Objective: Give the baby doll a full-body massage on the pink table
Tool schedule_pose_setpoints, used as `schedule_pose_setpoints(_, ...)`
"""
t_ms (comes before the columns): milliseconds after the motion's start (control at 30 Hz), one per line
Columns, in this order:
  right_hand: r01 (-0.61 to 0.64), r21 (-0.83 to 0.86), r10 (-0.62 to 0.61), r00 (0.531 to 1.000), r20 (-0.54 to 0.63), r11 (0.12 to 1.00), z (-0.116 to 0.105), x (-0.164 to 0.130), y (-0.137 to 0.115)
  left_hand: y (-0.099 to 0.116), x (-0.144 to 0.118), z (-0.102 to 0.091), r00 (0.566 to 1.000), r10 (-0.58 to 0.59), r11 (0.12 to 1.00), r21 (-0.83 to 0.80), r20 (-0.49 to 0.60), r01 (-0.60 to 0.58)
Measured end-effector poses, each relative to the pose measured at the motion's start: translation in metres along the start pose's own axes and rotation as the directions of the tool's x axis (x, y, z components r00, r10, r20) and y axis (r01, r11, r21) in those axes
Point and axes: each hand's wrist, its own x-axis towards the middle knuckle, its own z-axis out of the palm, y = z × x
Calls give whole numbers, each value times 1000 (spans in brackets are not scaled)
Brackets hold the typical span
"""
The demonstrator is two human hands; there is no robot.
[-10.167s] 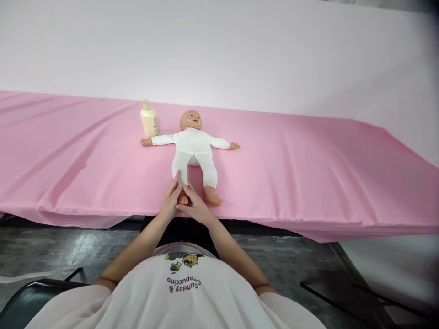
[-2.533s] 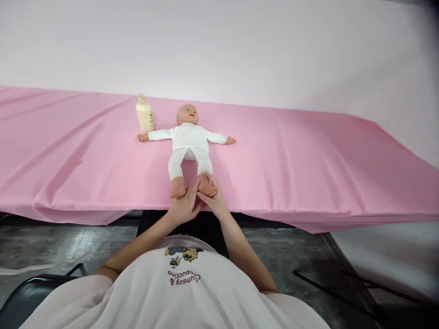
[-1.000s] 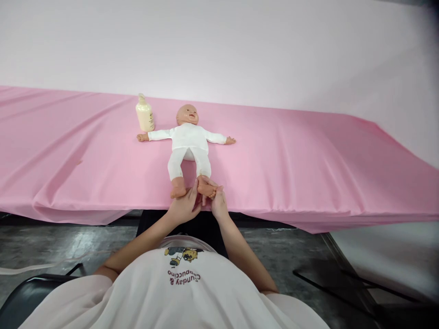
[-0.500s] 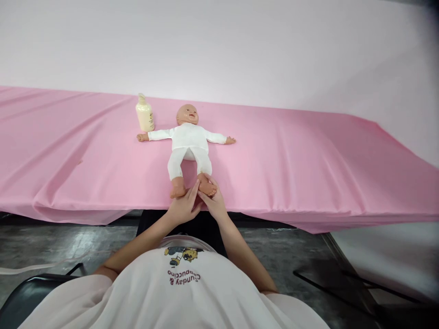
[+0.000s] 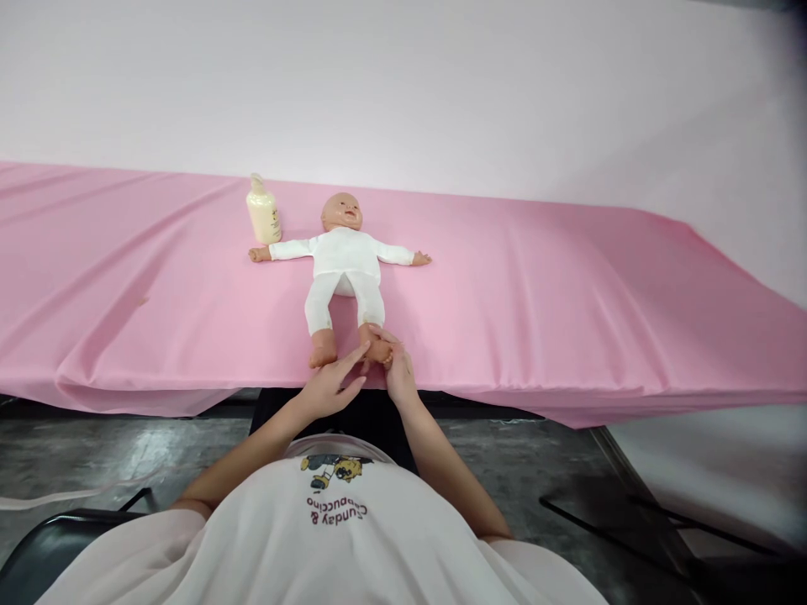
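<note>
A baby doll in a white body suit lies on its back, arms spread, with its feet toward me. My right hand is closed around the foot on the right, its fingers reaching over the ankle and along the toes. From the left, my left hand comes in with fingers stretched out and thumb apart. Its fingertips meet the inner side of that same foot. Just beyond it rests the doll's other foot. Parts of the right hand's fingers are hidden behind the foot.
A cream pump bottle stands by the doll's hand on the left. Pink cloth with folds covers the table and hangs over its front edge. Behind it is a white wall. A black chair is at the lower left.
My left hand has drawn slightly back and left, its thumb leaving the right hand. My right hand has shifted round the outer side of the foot. The foot has turned a little.
</note>
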Motion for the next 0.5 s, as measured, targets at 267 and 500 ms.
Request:
schedule_pose_setpoints(267,61,-206,-45,996,81,977,0,-1,-6,74,32,-109,788,-21,982,-135,615,131)
schedule_pose_setpoints(500,65,-350,21,972,236,934,0,-5,-5,29,212,-168,995,-83,961,-268,-54,66)
